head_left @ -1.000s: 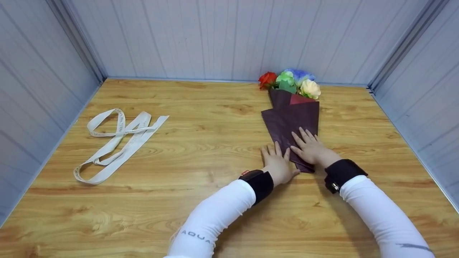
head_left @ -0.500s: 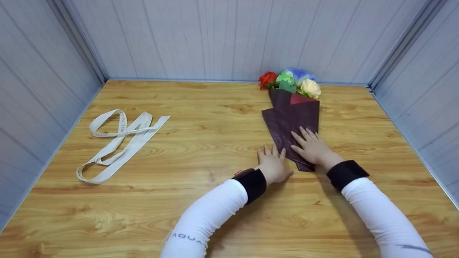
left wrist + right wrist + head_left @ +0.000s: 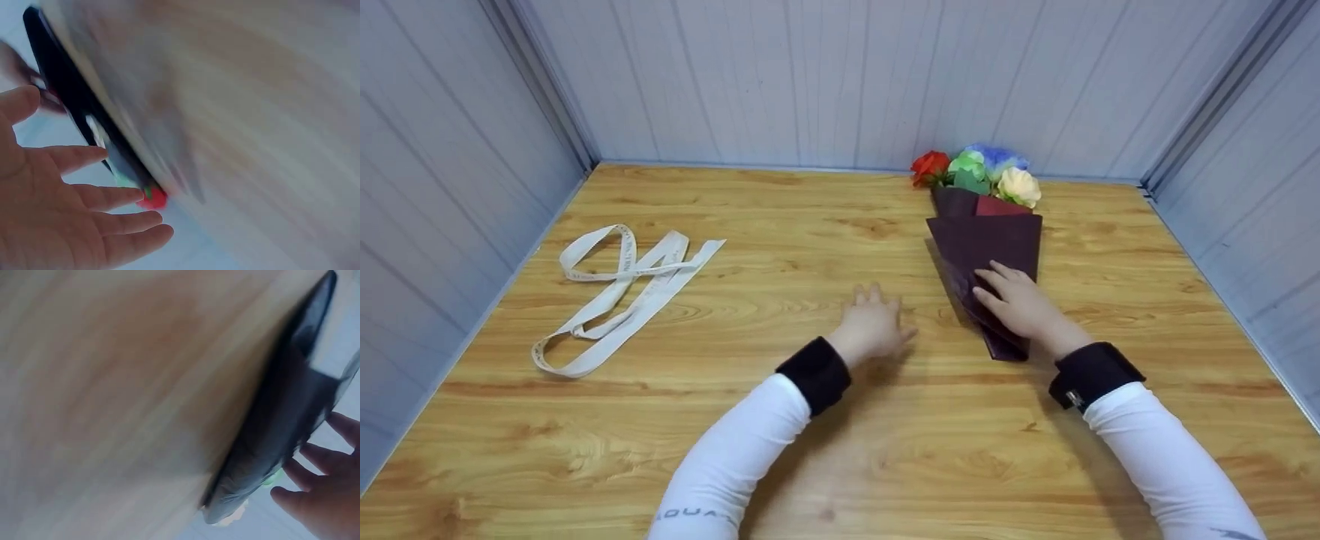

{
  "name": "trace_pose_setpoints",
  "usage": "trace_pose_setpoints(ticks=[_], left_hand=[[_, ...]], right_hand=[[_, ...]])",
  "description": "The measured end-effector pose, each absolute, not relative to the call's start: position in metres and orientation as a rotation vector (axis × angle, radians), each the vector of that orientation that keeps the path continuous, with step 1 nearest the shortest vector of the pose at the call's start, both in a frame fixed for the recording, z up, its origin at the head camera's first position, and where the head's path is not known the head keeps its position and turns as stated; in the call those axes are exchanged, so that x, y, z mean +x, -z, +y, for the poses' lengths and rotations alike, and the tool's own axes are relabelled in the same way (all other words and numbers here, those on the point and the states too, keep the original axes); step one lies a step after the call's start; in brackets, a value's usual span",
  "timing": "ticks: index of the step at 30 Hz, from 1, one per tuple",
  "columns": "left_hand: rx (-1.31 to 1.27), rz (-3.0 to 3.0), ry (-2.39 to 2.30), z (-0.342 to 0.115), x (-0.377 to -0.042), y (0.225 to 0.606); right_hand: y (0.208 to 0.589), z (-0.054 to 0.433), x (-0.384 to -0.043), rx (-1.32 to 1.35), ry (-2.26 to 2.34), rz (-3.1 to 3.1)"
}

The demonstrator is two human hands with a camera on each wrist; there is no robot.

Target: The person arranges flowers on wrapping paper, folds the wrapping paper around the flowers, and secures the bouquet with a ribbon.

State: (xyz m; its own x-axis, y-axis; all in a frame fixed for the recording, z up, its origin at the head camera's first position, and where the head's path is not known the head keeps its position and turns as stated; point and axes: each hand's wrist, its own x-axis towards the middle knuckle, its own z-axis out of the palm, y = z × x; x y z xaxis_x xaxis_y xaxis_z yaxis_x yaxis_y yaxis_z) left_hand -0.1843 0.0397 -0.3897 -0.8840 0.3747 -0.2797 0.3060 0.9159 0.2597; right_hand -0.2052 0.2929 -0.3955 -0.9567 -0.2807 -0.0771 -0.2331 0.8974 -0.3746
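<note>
A bouquet wrapped in dark maroon paper [image 3: 997,244] lies at the right of the table. Out of its far end stick a red flower [image 3: 930,168], a green one [image 3: 968,160], a blue one [image 3: 997,156] and a cream one [image 3: 1020,187]. My right hand [image 3: 1024,306] rests on the lower part of the wrap, its fingers extended. To the left of the bouquet, apart from it, my left hand [image 3: 874,326] is over bare wood with spread fingers and holds nothing. The left wrist view shows that palm [image 3: 50,208] and the red flower [image 3: 152,198] beyond the fingertips.
A white printed ribbon [image 3: 622,292] lies in loose loops on the left of the wooden table [image 3: 810,247]. Pale panel walls [image 3: 825,82] close in the back and both sides. The flower heads lie close to the back wall.
My left hand has left the bouquet's lower edge and moved left. My right hand stays on the wrap, whose left flap now looks narrower and folded under.
</note>
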Motion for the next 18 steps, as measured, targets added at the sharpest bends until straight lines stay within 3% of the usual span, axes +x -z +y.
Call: trace_pose_setpoints(ticks=[10, 18], left_hand=[[0.354, 2.81, -0.545, -0.037, -0.197, 0.378], [0.244, 2.777, -0.609, -0.057, -0.2, 0.376]], right_hand=[[0.382, 0.296, -0.202, -0.327, 0.69, 2.943], [0.386, 0.291, -0.205, -0.348, 0.653, 2.916]])
